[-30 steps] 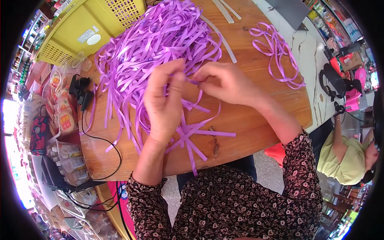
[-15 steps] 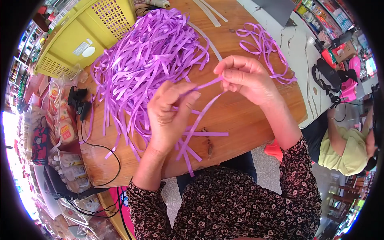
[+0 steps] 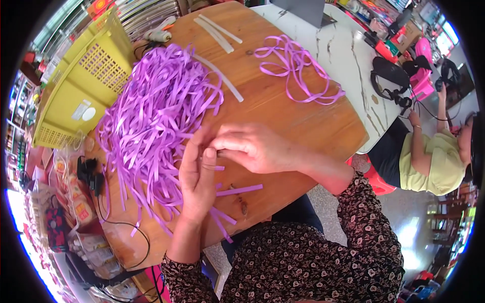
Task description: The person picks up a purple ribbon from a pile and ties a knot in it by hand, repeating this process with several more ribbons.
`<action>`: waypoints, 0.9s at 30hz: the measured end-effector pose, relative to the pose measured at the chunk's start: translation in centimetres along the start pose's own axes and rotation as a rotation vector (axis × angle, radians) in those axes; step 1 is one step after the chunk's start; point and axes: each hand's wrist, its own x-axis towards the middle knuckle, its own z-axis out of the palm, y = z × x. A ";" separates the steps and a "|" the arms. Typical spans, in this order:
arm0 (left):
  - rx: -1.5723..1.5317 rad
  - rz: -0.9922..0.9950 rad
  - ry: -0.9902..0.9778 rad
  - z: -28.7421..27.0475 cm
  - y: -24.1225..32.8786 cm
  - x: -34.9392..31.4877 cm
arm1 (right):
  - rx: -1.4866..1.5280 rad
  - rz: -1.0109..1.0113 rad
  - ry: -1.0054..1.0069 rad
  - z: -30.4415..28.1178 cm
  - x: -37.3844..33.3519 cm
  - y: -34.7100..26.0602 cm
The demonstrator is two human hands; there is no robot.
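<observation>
Change at the hands: half a second ago the left hand (image 3: pixel 196 174) and right hand (image 3: pixel 260 146) were apart, a strip of purple ribbon stretched between them; now they meet and the taut span is gone from sight.
What that suggests: a shift from drawing the ribbon out to close fingertip work, though the fingers hide the detail.
Left hand: half open, fingers raised and gently bent, thumb upright beside the right fingertips; whether it grips the ribbon cannot be told.
Right hand: reaching across from the right, palm down, fingers bent and nearly closed against the left hand; anything pinched there is hidden.
Purple ribbon pile: a large, tangled purple heap (image 3: pixel 156 101) on the wooden table (image 3: pixel 293 118), just beyond the left hand and to its left.
Ribbon ends: flat purple tails (image 3: pixel 240 190) lie to the right of the left wrist, some reaching the table's near edge.
Loose ribbon: separate purple loops (image 3: pixel 299 63) lie well apart from the heap, toward the far right.
Pale strips: two straight whitish strips (image 3: pixel 214 36) lie at the far side; a curved one (image 3: pixel 228 83) lies beside the heap.
Yellow crate: a perforated plastic crate (image 3: pixel 65 101) stands left of the heap.
</observation>
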 end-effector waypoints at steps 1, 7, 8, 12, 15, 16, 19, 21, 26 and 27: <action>-0.004 0.004 -0.013 -0.1 -0.2 0.0 | 0.015 0.061 0.003 -0.1 0.2 0.1; 0.410 0.108 -0.088 -4.3 -0.5 1.3 | 0.043 0.159 0.088 -1.6 -0.3 2.5; 0.685 0.184 -0.041 -4.7 -0.2 1.6 | 0.034 0.165 0.094 -1.5 -0.5 2.8; 1.172 0.673 0.188 -1.9 0.0 2.4 | -0.090 0.073 0.008 -0.4 -0.4 2.5; 0.389 0.088 0.046 1.0 -0.1 0.8 | -0.142 -0.015 -0.010 0.0 -0.8 2.2; -0.130 -0.232 0.023 0.9 -0.3 0.5 | -0.160 -0.036 0.006 0.3 -0.8 2.0; -0.145 -0.355 0.014 -0.9 -1.0 0.3 | -0.140 0.023 0.016 0.5 -1.2 2.3; -0.074 -0.312 0.012 -1.5 -1.2 0.7 | -0.082 0.049 0.009 0.1 -1.4 2.5; -0.084 -0.292 0.073 -1.8 0.0 1.0 | -0.007 0.133 0.045 -1.1 -0.7 2.4; -0.089 -0.299 0.086 -1.7 0.3 0.9 | 0.007 0.125 0.052 -0.9 -0.7 2.4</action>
